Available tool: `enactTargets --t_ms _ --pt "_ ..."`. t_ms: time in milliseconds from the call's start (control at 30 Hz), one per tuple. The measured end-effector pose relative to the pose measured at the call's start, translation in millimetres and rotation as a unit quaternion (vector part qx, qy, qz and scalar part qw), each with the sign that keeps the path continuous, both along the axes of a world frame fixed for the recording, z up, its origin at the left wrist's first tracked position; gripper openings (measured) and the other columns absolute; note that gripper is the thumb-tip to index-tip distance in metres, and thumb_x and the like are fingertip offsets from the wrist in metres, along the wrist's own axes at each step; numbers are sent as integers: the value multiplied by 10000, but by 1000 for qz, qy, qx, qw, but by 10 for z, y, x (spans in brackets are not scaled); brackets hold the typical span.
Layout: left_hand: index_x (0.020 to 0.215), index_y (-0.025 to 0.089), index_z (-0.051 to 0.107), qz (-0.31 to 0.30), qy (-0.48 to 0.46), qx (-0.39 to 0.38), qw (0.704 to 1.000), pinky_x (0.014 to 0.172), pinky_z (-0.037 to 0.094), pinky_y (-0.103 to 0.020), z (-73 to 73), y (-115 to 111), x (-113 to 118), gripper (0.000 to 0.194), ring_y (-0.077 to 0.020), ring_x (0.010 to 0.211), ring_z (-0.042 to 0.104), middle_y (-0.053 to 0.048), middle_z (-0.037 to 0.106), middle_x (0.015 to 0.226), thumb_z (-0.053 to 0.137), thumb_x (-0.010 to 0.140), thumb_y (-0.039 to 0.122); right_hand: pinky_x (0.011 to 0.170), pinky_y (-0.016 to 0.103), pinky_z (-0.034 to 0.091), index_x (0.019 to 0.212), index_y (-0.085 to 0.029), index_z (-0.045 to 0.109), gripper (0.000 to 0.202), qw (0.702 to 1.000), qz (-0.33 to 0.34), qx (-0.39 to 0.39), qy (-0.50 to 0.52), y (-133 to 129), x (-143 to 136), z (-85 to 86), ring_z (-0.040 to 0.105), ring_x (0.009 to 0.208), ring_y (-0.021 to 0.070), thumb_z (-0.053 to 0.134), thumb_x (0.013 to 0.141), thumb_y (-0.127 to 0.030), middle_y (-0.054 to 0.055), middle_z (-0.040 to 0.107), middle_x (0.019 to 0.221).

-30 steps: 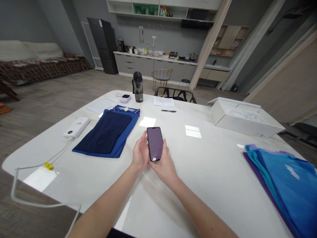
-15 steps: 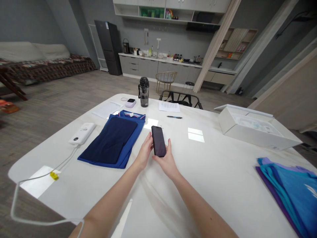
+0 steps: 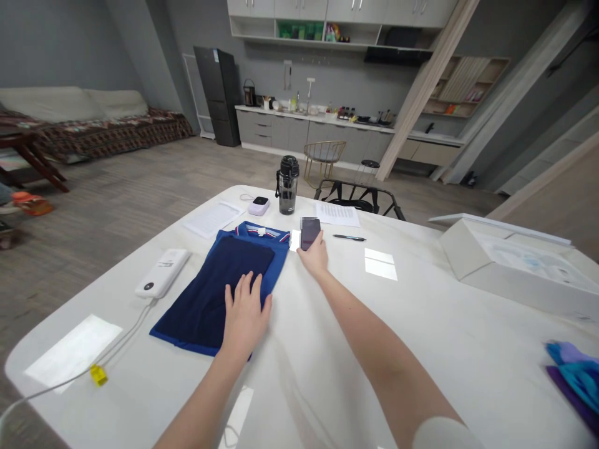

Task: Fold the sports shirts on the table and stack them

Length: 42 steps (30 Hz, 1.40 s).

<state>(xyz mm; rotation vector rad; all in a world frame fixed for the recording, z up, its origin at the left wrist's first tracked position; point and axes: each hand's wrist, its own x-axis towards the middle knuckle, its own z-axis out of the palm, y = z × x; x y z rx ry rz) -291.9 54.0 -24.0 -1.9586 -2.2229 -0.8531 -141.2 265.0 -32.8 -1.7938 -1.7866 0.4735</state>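
Note:
My right hand (image 3: 314, 254) is closed around the lower part of a black smartphone (image 3: 310, 232), just right of a shirt collar. With fingers spread, my left hand (image 3: 248, 310) is over the right side of a folded dark navy garment (image 3: 210, 280); whether it presses on the cloth I cannot tell. That garment lies on a folded blue polo shirt (image 3: 278, 265) with a striped collar. Beyond the phone stands a dark clear water bottle (image 3: 288, 187) with a black lid. A pen (image 3: 349, 237) lies right of the phone.
On the white table (image 3: 341, 349), a white power bank (image 3: 163, 273) with a cable lies at left. A small lilac device (image 3: 259, 206) and paper sheets (image 3: 337, 214) sit at the far side. An open white box (image 3: 519, 262) and folded blue and purple clothes (image 3: 578, 380) are at right.
My left hand has let go of the phone and moved left and down over the navy garment. My right hand has carried the phone forward, away from me. The view has shifted a little.

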Motion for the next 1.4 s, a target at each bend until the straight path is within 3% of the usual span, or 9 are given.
enactTargets --t_ms 167,333,533,867,933,1067,1167,1267,1400 --pt "1428 155 535 31 -1 -28 999 1173 190 -693 -67 -75 -32 513 -400 1429 405 -215 500 1497 481 978 396 1055 422 430 1592 -20 81 1098 999 -13 -2 -42 512 -217 -79 508 1287 369 714 779 -401 279 473 1414" --pt "1453 178 515 29 -17 -32 999 1175 189 -702 -52 -89 -68 532 -400 1447 385 -202 474 1527 495 973 405 1041 418 436 1580 -5 151 1048 998 -12 -7 -55 802 -349 -106 529 1265 371 703 788 -413 271 507 1393" --pt "1450 190 520 22 -18 -36 999 1166 210 -703 -85 -80 -68 524 -399 1434 406 -196 498 1509 495 972 403 1083 419 371 1550 59 206 1021 997 -13 13 -70 951 -445 -158 523 1275 368 710 810 -432 292 558 1352" --pt "1438 178 531 34 -20 -14 999 1176 201 -684 -116 -36 -149 500 -396 1423 416 -205 508 1494 470 987 384 1094 420 334 1556 -2 223 1027 998 -14 38 -47 979 -428 -270 495 1285 354 730 816 -502 265 572 1354" --pt "1436 206 535 38 -27 12 999 1179 198 -677 -122 5 -193 490 -394 1411 429 -191 522 1482 478 986 390 1099 398 335 1539 -10 267 932 998 13 52 -26 913 -361 -277 475 1306 332 712 840 -437 255 544 1393" --pt "1416 186 545 83 -5 18 996 1149 282 -628 -72 124 -304 466 -379 1367 463 -194 527 1467 439 999 366 1086 387 358 1398 -95 503 500 990 65 123 19 511 -248 -231 473 1288 287 555 934 -273 188 557 1365" --pt "1411 139 535 147 48 -35 987 1048 394 -554 14 231 -400 459 -358 1272 519 -206 547 1421 404 1005 309 1028 369 402 1168 -176 669 268 971 192 143 18 31 -335 -158 549 1154 258 515 979 -289 117 624 1191" --pt "1297 151 612 189 75 -86 975 929 434 -506 90 345 -491 385 -350 1135 563 -185 624 1250 428 990 293 967 332 431 1151 -227 694 266 945 313 97 -14 -416 -587 -96 585 1062 216 535 1000 -379 74 619 1125" --pt "1065 190 673 195 64 -109 973 870 424 -461 125 460 -554 278 -330 1060 568 -143 642 1115 417 987 264 900 369 439 1198 -269 662 254 950 293 52 -92 -738 -894 -24 559 1063 238 552 1001 -385 75 574 1152"
